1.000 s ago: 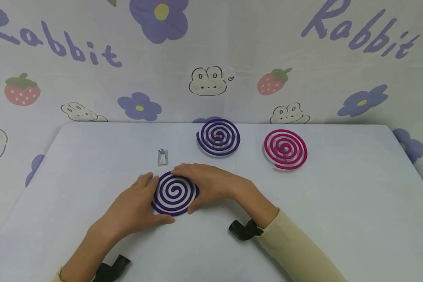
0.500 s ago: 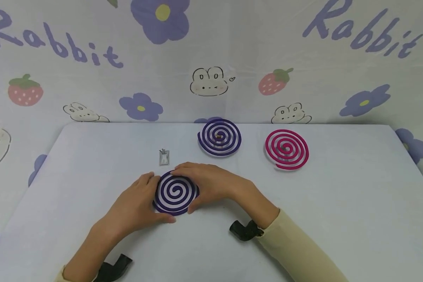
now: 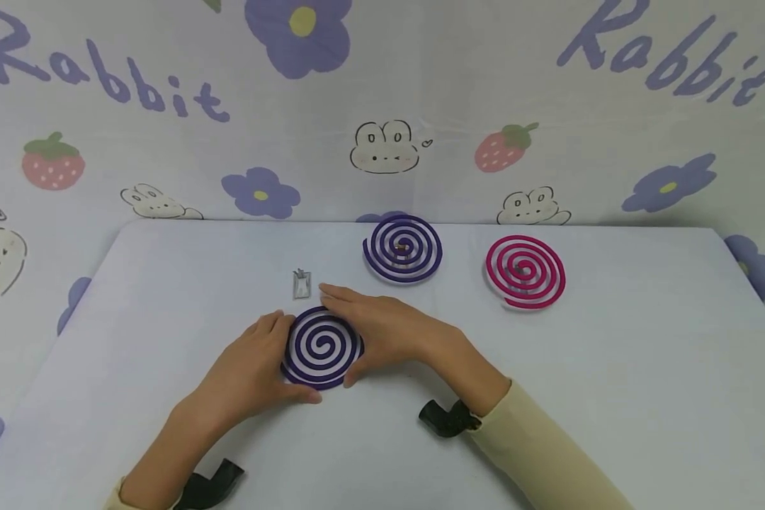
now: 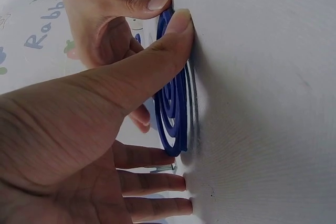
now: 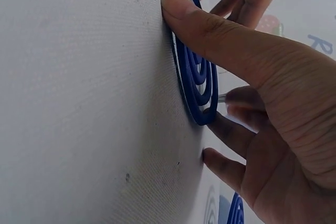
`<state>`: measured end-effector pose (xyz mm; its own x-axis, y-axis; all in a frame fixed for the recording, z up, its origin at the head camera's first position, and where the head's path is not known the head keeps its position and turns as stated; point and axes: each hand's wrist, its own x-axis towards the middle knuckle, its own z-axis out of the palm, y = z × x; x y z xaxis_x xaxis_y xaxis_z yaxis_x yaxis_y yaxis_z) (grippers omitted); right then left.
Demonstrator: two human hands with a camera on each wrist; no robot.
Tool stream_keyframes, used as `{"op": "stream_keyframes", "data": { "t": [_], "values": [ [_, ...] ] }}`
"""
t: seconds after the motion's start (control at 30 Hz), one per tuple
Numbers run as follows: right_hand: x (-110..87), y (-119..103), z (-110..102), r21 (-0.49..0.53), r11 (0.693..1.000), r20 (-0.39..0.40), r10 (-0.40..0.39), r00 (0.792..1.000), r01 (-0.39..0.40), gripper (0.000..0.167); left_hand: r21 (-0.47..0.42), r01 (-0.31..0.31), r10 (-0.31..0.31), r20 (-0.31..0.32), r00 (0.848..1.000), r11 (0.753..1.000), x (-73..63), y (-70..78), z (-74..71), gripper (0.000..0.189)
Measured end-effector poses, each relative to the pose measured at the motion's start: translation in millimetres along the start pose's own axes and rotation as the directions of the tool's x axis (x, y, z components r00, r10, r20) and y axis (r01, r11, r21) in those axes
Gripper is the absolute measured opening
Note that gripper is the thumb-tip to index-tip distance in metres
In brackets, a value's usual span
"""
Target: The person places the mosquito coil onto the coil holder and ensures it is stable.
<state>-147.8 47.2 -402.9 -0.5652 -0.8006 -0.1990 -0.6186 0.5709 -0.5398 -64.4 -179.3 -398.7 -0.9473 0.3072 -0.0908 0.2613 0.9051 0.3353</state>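
While the dark purple-blue spiral coil (image 3: 324, 344) lies level between them, my left grip (image 3: 245, 372) and right grip (image 3: 390, 333) touch opposite sides of its rim, neither nearer. On both, thumb and fingers stand apart, spread along the edge rather than clamped. The coil is round, without a long axis; just beyond it on the counter (image 3: 586, 382) is a small metal piece (image 3: 302, 285).
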Motion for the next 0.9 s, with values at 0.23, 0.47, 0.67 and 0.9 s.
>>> {"op": "stream_keyframes", "data": {
  "t": [0.23, 0.47, 0.67, 0.9],
  "values": [
    [-1.2, -0.8, -1.7, 0.015, 1.0, -0.002, 0.008, 1.0, -0.008, 0.109, -0.003, -0.01, 0.01, -0.015, 1.0, 1.0, 0.9, 0.6, -1.1, 0.106],
    [-0.9, 1.7, -3.0, 0.039, 0.999, 0.019, -0.006, 1.0, 0.005, 0.116, 0.018, 0.013, -0.013, 0.008, 1.0, 1.0, 1.0, 0.7, -2.6, 0.111],
    [-0.1, 3.2, -3.1, 0.061, 0.998, 0.041, -0.012, 0.999, 0.009, 0.119, 0.021, 0.033, -0.034, 0.025, 0.999, 0.999, 2.3, -0.1, -2.1, 0.113],
    [-2.3, 3.4, -4.1, 0.066, 0.998, 0.059, -0.003, 0.998, -0.001, 0.121, 0.027, 0.037, -0.038, 0.045, 0.998, 0.999, 1.9, 1.7, -4.1, 0.114]
  ]
}}
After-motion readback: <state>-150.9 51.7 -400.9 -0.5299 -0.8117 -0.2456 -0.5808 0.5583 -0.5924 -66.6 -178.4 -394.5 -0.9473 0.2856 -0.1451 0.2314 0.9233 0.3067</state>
